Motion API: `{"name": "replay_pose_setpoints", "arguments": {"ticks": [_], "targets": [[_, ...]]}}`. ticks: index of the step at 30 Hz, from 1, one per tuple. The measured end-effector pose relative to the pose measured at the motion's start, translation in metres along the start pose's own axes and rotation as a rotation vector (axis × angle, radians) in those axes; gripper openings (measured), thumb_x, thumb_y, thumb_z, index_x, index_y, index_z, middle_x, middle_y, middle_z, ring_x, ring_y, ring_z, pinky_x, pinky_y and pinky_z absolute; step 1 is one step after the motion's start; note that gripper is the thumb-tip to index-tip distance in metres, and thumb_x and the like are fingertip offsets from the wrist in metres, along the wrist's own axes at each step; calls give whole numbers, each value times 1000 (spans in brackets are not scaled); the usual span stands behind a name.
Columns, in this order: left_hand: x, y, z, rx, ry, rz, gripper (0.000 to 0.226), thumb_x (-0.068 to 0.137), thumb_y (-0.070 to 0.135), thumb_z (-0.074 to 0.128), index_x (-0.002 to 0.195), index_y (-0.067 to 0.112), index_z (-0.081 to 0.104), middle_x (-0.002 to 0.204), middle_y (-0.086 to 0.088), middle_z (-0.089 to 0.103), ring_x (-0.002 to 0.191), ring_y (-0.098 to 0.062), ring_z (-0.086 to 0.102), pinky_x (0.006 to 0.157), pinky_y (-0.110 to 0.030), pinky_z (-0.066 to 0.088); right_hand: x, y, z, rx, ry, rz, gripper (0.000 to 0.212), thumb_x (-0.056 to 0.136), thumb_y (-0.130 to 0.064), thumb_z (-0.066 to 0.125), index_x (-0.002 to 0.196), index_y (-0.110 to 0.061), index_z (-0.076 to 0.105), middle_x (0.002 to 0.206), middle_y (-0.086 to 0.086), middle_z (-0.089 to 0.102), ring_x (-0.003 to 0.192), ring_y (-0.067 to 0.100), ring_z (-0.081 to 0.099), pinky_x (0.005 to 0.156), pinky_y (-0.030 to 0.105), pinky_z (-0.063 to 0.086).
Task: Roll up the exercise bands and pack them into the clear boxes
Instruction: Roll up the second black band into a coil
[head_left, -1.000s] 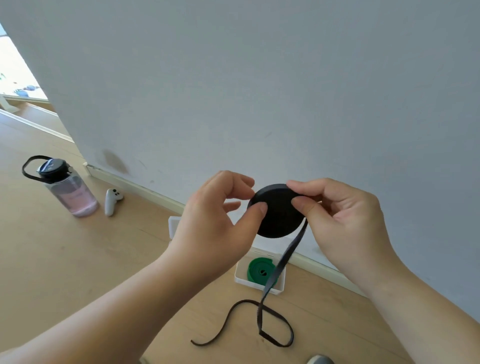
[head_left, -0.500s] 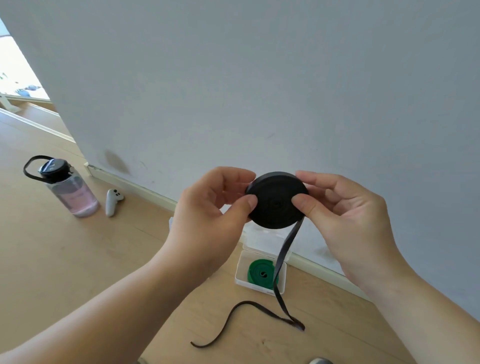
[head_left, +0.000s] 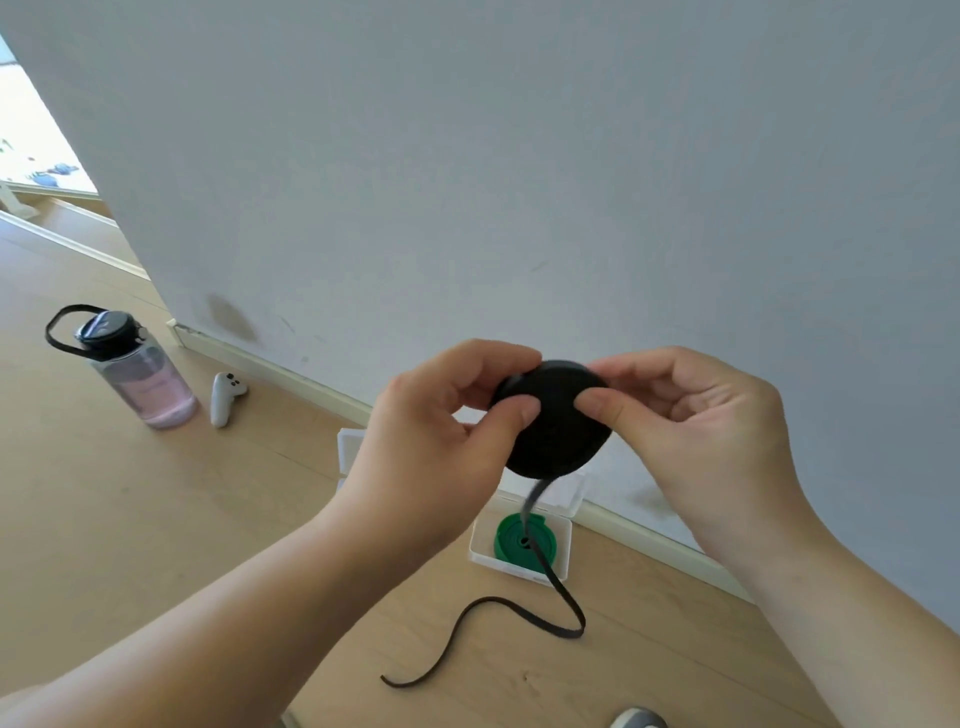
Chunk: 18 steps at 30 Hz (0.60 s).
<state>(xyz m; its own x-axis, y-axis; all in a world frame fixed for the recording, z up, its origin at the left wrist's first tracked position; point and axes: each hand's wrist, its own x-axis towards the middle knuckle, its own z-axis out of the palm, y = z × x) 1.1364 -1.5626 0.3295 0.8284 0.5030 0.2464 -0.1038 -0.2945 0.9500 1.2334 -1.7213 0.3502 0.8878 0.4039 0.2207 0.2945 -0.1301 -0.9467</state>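
On the floor (head_left: 156, 545) at far left stood a water bottle (head_left: 140, 374) and a white controller (head_left: 224, 397). Mid-air at centre, the left hand (head_left: 436, 441) and right hand (head_left: 701, 431) each pinched the black band roll (head_left: 553, 418) between thumb and curled fingers (head_left: 493, 364), probably to keep it tight. Its loose tail trailed down to the floor. Below, a clear box (head_left: 480, 551) held a rolled green band (head_left: 524, 540).

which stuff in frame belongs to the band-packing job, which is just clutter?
Job:
black band roll, pinched by left hand and right hand
its loose tail on the floor
green rolled band in the open clear box
second box, partly hidden behind the left hand

Lying about:
water bottle
white controller
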Motion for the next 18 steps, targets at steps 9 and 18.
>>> {"name": "replay_pose_setpoints", "arguments": {"ticks": [9,18], "targets": [[3,-5,-3,-78,-5,-81,16,90,6,76,93,19,66,98,9,76,96,-4,72,81,-23,60,3,9,-2,-55,-25,-5,35,85,4,77,88,-30,79,89,-6,80,87,12,76,84,29,60],[1,-8,-2,197,-78,146,38,92,3,70,116,33,71,99,17,72,96,-3,67,74,-18,59,0,9,4,-279,-54,-300,31,86,8,75,92,-22,81,89,-10,78,91,10,74,83,18,57]]}}
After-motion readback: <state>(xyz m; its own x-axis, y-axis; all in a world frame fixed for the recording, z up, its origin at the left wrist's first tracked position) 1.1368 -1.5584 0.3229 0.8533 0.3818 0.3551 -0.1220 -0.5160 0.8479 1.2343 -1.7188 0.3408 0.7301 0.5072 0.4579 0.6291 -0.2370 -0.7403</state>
